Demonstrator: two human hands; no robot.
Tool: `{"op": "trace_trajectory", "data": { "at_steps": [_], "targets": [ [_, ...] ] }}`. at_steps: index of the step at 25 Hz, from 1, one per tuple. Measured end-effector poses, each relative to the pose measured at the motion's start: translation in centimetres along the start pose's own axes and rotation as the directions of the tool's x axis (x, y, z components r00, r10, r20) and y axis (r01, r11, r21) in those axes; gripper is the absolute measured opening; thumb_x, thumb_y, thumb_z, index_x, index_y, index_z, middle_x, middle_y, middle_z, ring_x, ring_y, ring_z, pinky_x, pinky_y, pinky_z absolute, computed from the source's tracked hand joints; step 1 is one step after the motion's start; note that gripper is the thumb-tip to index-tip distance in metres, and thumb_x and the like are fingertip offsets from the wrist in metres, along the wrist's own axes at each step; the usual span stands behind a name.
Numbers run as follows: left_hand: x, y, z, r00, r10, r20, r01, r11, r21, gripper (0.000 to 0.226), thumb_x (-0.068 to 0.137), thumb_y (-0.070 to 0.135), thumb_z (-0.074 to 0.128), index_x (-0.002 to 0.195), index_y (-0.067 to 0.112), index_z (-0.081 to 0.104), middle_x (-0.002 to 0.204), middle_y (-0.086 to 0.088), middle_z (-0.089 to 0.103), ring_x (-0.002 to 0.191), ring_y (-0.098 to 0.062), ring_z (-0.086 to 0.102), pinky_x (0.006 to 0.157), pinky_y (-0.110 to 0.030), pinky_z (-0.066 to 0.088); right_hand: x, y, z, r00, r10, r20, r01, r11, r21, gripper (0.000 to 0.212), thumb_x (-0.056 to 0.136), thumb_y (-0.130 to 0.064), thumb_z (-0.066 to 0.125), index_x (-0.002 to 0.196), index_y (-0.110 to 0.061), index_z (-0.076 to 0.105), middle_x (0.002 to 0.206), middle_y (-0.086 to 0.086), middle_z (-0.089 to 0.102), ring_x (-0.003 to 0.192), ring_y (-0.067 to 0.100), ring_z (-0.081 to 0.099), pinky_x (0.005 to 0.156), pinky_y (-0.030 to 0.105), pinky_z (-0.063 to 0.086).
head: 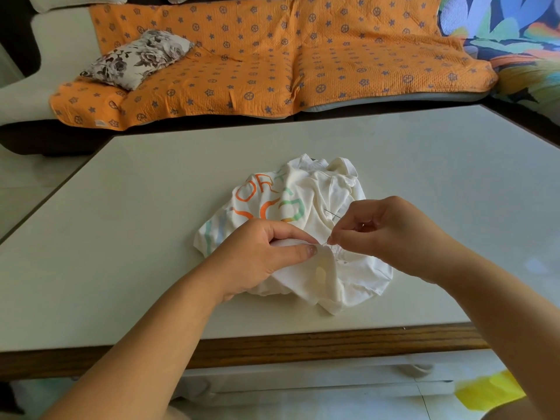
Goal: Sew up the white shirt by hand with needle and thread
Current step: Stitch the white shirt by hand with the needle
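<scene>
A crumpled white shirt with orange and green lettering lies in the middle of the table. My left hand pinches a fold of the shirt between thumb and fingers, near its front. Just right of it, my right hand has its fingertips closed at the same fold, where fine thread shows. A thin dark needle sticks out above the right hand's fingers, slanting up to the left over the cloth.
The table has a pale top and a wooden front edge. Behind it stands a sofa under an orange patterned cover, with a floral cushion at the left. A yellow object lies low at the right.
</scene>
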State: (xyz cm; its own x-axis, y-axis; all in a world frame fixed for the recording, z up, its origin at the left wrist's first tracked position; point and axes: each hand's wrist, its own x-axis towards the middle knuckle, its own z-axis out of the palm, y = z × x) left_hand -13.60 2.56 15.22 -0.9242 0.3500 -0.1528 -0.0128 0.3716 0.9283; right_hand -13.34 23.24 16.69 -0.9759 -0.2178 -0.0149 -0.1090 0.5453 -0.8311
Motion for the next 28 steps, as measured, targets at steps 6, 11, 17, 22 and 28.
{"op": "trace_trajectory", "data": {
  "at_steps": [6, 11, 17, 22, 28],
  "targets": [
    [0.1, -0.3, -0.5, 1.000, -0.012, 0.012, 0.012, 1.000, -0.022, 0.009, 0.085, 0.023, 0.071, 0.090, 0.026, 0.078, 0.092, 0.012, 0.075, 0.090, 0.002, 0.065, 0.079, -0.009, 0.047, 0.3, 0.0, -1.0, 0.999, 0.038, -0.026, -0.036, 0.998, 0.051, 0.021, 0.091, -0.024, 0.062, 0.083, -0.034, 0.078, 0.070, -0.010, 0.069, 0.062, 0.000, 0.059, 0.069, 0.017, 0.049],
    [0.2, -0.3, -0.5, 1.000, -0.008, 0.010, 0.008, 1.000, -0.015, 0.010, 0.086, 0.021, 0.071, 0.093, 0.022, 0.077, 0.093, 0.011, 0.075, 0.089, 0.003, 0.065, 0.078, -0.009, 0.047, 0.1, 0.0, -1.0, 0.995, 0.028, 0.097, -0.022, 0.998, -0.056, 0.018, 0.085, -0.022, 0.069, 0.086, -0.038, 0.076, 0.078, -0.012, 0.070, 0.070, 0.003, 0.060, 0.071, 0.018, 0.048],
    [0.1, -0.2, -0.5, 1.000, -0.007, 0.014, 0.007, 1.000, -0.012, 0.011, 0.086, 0.020, 0.070, 0.093, 0.022, 0.078, 0.093, 0.008, 0.075, 0.086, 0.001, 0.066, 0.074, -0.010, 0.048, -0.2, -0.1, -0.2, 0.989, 0.013, 0.147, -0.012, 1.000, -0.006, 0.011, 0.085, -0.035, 0.067, 0.087, -0.031, 0.077, 0.076, -0.017, 0.069, 0.073, -0.001, 0.063, 0.076, 0.020, 0.050],
    [0.0, -0.1, -0.3, 1.000, -0.007, 0.008, 0.007, 1.000, -0.008, 0.010, 0.085, 0.021, 0.071, 0.090, 0.026, 0.078, 0.089, 0.012, 0.075, 0.084, 0.003, 0.066, 0.071, -0.008, 0.047, 0.0, 0.2, 0.4, 0.994, 0.033, 0.102, -0.031, 0.999, -0.019, 0.012, 0.084, -0.039, 0.068, 0.079, -0.030, 0.075, 0.070, -0.017, 0.067, 0.069, -0.002, 0.059, 0.072, 0.019, 0.046],
    [-0.1, 0.0, -0.3, 1.000, -0.009, 0.008, 0.009, 1.000, 0.010, 0.010, 0.085, 0.020, 0.072, 0.086, 0.028, 0.077, 0.088, 0.012, 0.075, 0.086, 0.002, 0.067, 0.074, -0.009, 0.049, 0.1, 0.1, 0.9, 0.998, -0.001, 0.057, 0.003, 0.999, -0.041, 0.010, 0.081, -0.023, 0.071, 0.071, -0.024, 0.073, 0.068, -0.012, 0.067, 0.061, -0.003, 0.054, 0.060, 0.007, 0.041]
  ]
}}
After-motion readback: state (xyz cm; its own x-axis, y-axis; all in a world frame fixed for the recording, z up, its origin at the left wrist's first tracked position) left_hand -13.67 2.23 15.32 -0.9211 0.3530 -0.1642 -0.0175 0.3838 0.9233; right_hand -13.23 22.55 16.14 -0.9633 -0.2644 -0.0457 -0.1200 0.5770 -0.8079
